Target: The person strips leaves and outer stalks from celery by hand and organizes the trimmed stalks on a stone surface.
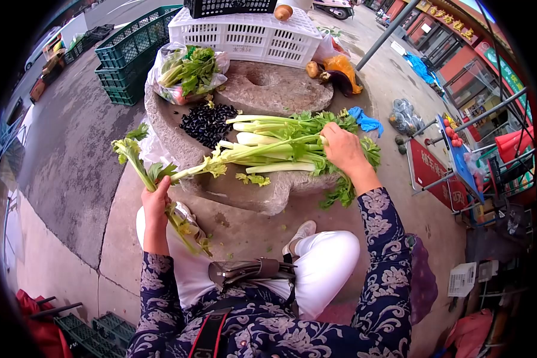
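My left hand [156,201] is closed around a bunch of thin celery stalks [138,169] with yellowish leaves, held beyond the stone's left front edge. A long celery stalk [244,156] stretches from near that hand to my right hand [342,147], whose fingers are closed on its far end. Under this stalk a pile of pale green celery [277,131] lies on the round stone [244,203], leaves to the right. Behind it on the left are many shiny black oval items [207,124]. A blue cloth or bag [366,121] touches the leaves at the right.
A plastic bag of greens [191,71] sits on the stone's back left, near green crates [128,56] and a white crate [244,37]. An eggplant [339,80] and orange bag [344,68] lie at the back right. Farther right stands a blue table [459,158].
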Available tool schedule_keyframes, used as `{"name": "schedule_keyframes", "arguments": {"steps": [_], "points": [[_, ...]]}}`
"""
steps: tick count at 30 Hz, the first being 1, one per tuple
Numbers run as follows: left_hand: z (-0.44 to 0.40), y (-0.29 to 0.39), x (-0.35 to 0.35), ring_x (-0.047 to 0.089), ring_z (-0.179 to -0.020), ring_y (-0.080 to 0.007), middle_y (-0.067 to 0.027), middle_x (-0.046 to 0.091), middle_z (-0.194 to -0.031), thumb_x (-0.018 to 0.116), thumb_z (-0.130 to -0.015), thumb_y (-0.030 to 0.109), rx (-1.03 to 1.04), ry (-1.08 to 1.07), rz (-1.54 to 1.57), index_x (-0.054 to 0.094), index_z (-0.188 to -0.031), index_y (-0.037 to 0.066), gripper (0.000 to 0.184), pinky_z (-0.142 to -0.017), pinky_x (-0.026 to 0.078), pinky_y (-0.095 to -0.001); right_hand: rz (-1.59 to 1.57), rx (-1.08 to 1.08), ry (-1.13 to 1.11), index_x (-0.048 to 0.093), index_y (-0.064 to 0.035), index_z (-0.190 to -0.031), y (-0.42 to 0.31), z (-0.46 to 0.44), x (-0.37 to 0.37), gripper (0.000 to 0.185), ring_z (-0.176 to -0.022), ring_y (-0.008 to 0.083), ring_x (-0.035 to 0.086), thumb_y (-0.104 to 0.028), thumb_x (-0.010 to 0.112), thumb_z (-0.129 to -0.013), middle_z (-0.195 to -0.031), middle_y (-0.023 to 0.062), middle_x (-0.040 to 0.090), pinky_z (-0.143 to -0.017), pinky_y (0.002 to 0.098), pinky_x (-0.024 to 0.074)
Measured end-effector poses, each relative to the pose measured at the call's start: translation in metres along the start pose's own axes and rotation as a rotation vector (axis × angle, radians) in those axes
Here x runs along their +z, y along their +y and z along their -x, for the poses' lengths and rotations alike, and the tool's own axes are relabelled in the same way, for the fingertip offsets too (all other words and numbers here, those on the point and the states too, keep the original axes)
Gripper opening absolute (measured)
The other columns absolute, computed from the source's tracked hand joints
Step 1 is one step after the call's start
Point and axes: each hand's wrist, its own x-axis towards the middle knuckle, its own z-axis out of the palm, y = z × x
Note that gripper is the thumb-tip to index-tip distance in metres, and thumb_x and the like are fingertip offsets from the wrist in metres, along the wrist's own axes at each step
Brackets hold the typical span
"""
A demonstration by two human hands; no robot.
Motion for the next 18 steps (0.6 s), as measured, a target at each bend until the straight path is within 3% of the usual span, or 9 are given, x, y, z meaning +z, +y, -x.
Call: {"name": "schedule_keyframes", "arguments": {"steps": [5, 12, 15, 18], "points": [[0.004, 0.023, 0.047, 0.042, -0.048, -0.0036, 0.0024, 0.059, -0.073, 0.074, -0.08, 0.023, 0.072, -0.116, -0.02, 0.064, -0.093, 0.004, 0.025, -0.043, 0.034, -0.0198, -0.028, 0.039, 0.101, 0.059, -0.0106, -0.089, 0.022, 0.019, -0.051, 0.012, -0.073, 0.0333, 0.06, -0.01, 0.057, -0.078, -0.08, 0.0113, 0.06, -0.064, 0.044, 0.0479], [0.008, 0.047, 0.163, 0.042, -0.05, -0.0034, 0.0046, 0.057, -0.068, 0.073, -0.081, 0.023, 0.141, -0.255, -0.031, 0.066, -0.094, 0.005, 0.024, -0.044, 0.033, -0.0199, 0.196, 0.305, 0.259, 0.062, -0.0158, -0.087, 0.101, 0.044, -0.063, 0.011, -0.072, 0.0355, 0.058, -0.012, 0.054, -0.08, -0.077, 0.011, 0.059, -0.062, 0.0453, 0.0459], [0.006, 0.043, 0.208, 0.041, -0.049, -0.0039, 0.0044, 0.055, -0.066, 0.073, -0.081, 0.024, 0.117, -0.311, -0.034, 0.065, -0.091, 0.004, 0.024, -0.044, 0.034, -0.0209, 0.194, 0.479, 0.385, 0.063, -0.016, -0.085, 0.134, 0.053, -0.06, 0.013, -0.074, 0.0362, 0.058, -0.011, 0.052, -0.081, -0.079, 0.0108, 0.061, -0.063, 0.0459, 0.0458], [-0.011, 0.028, 0.237, 0.043, -0.048, -0.0053, 0.0032, 0.055, -0.065, 0.073, -0.081, 0.023, 0.109, -0.286, -0.031, 0.065, -0.089, 0.004, 0.023, -0.043, 0.036, -0.022, 0.007, 0.911, 0.472, 0.068, -0.0149, -0.078, 0.174, 0.072, -0.05, 0.018, -0.075, 0.0323, 0.062, -0.014, 0.05, -0.081, -0.078, 0.0118, 0.065, -0.066, 0.0418, 0.0473]]}}
